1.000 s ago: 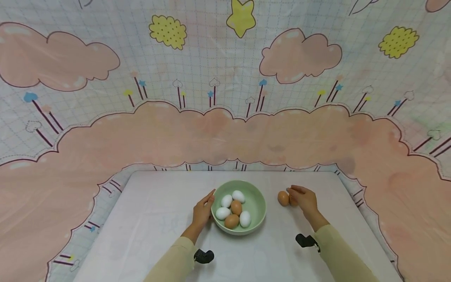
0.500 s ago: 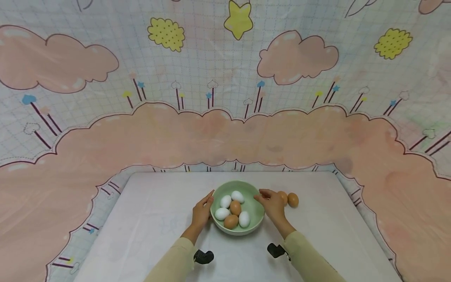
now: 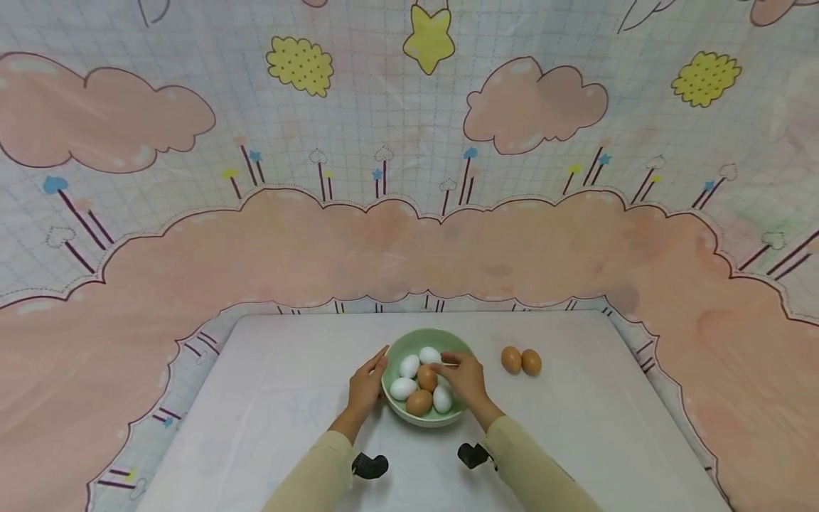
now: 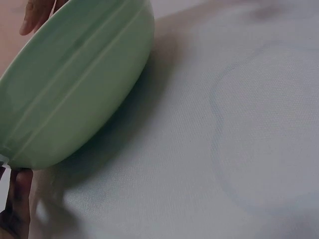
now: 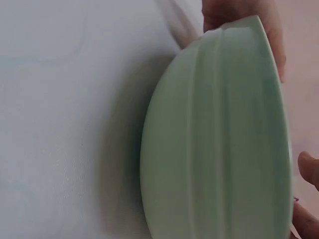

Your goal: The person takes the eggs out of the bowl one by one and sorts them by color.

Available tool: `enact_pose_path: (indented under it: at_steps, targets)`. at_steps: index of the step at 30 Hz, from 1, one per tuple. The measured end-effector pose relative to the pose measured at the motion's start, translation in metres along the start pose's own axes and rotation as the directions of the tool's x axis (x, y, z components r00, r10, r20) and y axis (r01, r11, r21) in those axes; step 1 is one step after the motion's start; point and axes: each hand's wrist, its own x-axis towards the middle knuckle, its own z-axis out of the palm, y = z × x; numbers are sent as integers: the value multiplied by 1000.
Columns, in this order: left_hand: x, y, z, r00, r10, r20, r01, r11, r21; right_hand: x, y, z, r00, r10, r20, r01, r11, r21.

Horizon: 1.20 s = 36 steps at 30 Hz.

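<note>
A light green bowl (image 3: 402, 410) stands on the white table. It holds several white eggs (image 3: 403, 388) and two brown eggs, one near the front (image 3: 419, 403) and one in the middle (image 3: 426, 377). My left hand (image 3: 366, 390) holds the bowl's left side at the rim. Over the bowl's right part reaches my right hand (image 3: 467, 380), its thumb and fingers apart beside the middle brown egg. Whether they touch that egg I cannot tell. In both wrist views the bowl's outer wall (image 4: 84, 84) hides the eggs.
Two more brown eggs (image 3: 521, 361) lie side by side on the table (image 3: 288, 398), right of the bowl. Behind the table hangs a patterned cloth (image 3: 384, 249) with clouds and stars. A black device (image 3: 473, 455) sits by the right wrist, another (image 3: 370, 466) by the left.
My right hand has moved left, from beside the two brown eggs on the table, across the bowl's right rim, to over the eggs inside. The left hand stays at the bowl.
</note>
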Motion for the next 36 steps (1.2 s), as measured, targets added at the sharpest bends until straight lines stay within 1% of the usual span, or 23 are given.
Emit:
enact_pose_path:
  at_steps: [4, 9, 12, 14, 18, 25, 30, 36]
  targets:
    - [0, -4, 1, 1000, 19, -4, -19, 1000, -5, 2, 0, 3, 999, 33, -6, -34, 999, -42]
    - [1, -7, -1, 1000, 19, 0, -19, 1000, -23, 5, -1, 7, 1000, 18, 5, -17, 996, -87]
    - [2, -7, -2, 1000, 8, 4, -8, 999, -32, 6, -2, 9, 1000, 5, 31, -2, 994, -111]
    - [2, -6, -3, 1000, 7, 5, -7, 999, -33, 7, -2, 10, 999, 17, 48, -11, 992, -123]
    - [1, -3, -3, 1000, -1, 1, 1, 999, -37, 9, 1, 15, 996, 41, 78, -31, 992, -123]
    - [-3, 3, -1, 1000, -12, 4, 12, 999, -31, 9, 6, 20, 987, 132, 94, -124, 988, -90]
    - [-1, 1, 0, 1000, -16, 6, 16, 1000, -26, 8, 4, 19, 986, 133, 100, -125, 989, -78]
    - [-1, 0, -2, 1000, -16, 18, 16, 1000, -25, 9, 3, 20, 981, 151, 120, -145, 987, -63]
